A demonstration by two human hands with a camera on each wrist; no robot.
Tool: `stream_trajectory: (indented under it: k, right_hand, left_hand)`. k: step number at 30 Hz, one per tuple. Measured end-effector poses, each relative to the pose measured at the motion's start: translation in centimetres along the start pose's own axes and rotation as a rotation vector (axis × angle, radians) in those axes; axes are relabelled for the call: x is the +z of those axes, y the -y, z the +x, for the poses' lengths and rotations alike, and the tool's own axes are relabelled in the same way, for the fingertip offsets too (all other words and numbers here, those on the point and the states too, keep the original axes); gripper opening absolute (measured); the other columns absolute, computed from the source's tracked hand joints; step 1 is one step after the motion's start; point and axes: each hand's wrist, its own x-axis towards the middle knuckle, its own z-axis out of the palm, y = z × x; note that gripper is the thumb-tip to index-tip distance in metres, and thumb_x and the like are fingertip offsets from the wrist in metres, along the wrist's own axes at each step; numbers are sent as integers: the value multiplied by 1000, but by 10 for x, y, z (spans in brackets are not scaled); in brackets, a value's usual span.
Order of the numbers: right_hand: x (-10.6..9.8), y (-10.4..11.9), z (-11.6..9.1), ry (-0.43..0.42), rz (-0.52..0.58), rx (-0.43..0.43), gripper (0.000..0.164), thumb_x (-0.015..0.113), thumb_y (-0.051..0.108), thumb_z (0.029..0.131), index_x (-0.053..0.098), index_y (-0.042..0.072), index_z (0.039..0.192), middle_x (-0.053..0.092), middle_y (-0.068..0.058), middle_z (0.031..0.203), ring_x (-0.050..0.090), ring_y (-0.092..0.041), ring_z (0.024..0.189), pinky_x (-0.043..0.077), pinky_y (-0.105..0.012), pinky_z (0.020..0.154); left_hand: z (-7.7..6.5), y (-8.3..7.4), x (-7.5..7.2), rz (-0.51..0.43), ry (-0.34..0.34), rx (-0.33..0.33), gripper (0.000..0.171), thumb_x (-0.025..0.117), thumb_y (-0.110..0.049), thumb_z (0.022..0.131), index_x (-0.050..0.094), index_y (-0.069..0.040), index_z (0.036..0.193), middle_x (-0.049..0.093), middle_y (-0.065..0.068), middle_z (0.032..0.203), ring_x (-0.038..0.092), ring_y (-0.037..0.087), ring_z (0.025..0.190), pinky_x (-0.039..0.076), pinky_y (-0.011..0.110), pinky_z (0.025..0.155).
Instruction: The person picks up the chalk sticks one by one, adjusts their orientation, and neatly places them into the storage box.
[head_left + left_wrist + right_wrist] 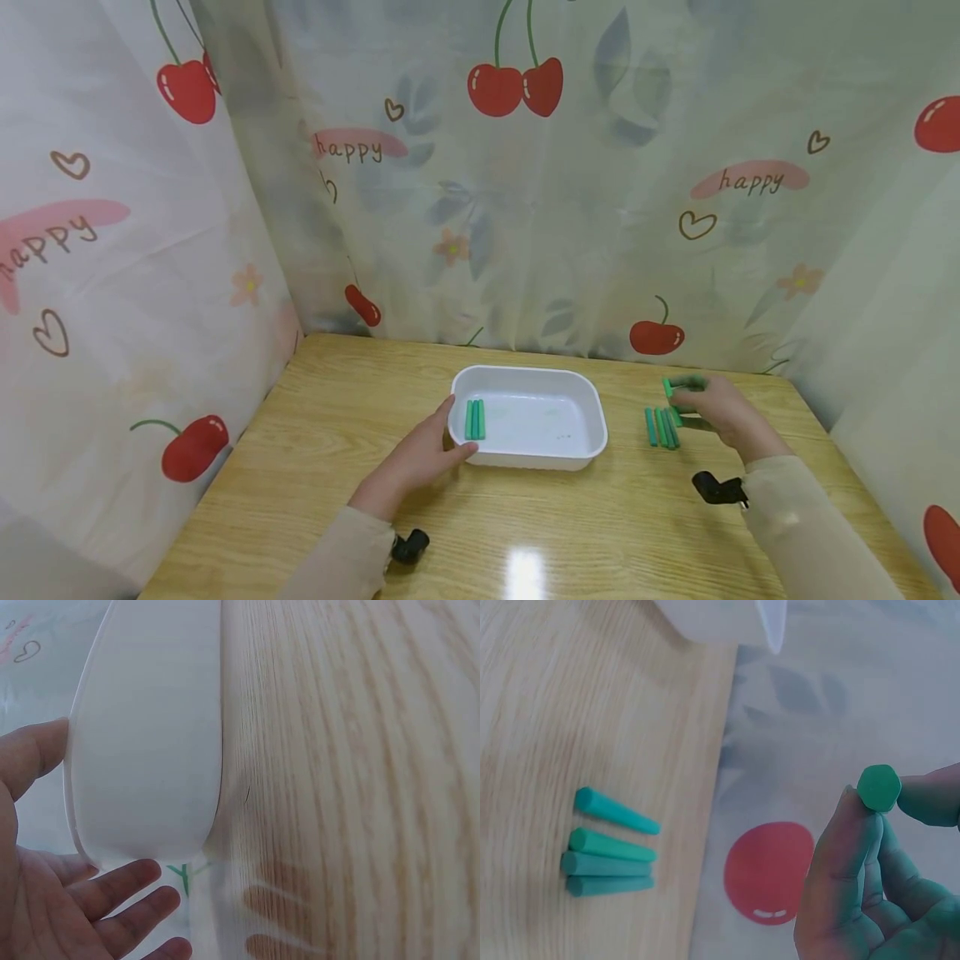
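My left hand (420,450) stands at the left end of a white plastic tub (536,457). Its thumb touches the front rim and its forefinger the left side, the other fingers spread loosely. Inside the tub, green sticks (475,419) lie side by side at the left. Over to the right, my right hand (720,408) pinches a green stick (879,787) between thumb and fingertips, raised off the table. Its six-sided end faces the right wrist camera. Green colour smears those fingers. Beneath, several similar green sticks (611,866) lie in a row on the table.
A wood-grain table (592,533) carries everything. Curtains (525,242) printed with cherries and hearts hang behind it and at both sides. A black wrist camera (718,488) sits at the right cuff, another wrist camera (410,547) at the left.
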Motion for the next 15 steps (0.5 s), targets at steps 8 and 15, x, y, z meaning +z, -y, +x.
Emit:
stream_trajectory:
  k: [8,15]
  right_hand:
    - [10,23,-6,11,54,-43,53,59,15,99,41,-13,140,57,-14,116,60,-19,97,55,-42,90]
    - [20,42,-4,29,95,-73,55,58,15,100,37,-13,143,54,-11,116,60,-18,95,56,-34,84]
  left_hand:
    - [0,3,1,1,-6,5,98,68,-55,90,15,-13,162,28,10,163,31,30,147,30,52,116]
    - [0,2,2,-1,-3,10,98,67,-56,90,15,-14,162,27,9,163,29,29,148,29,51,117]
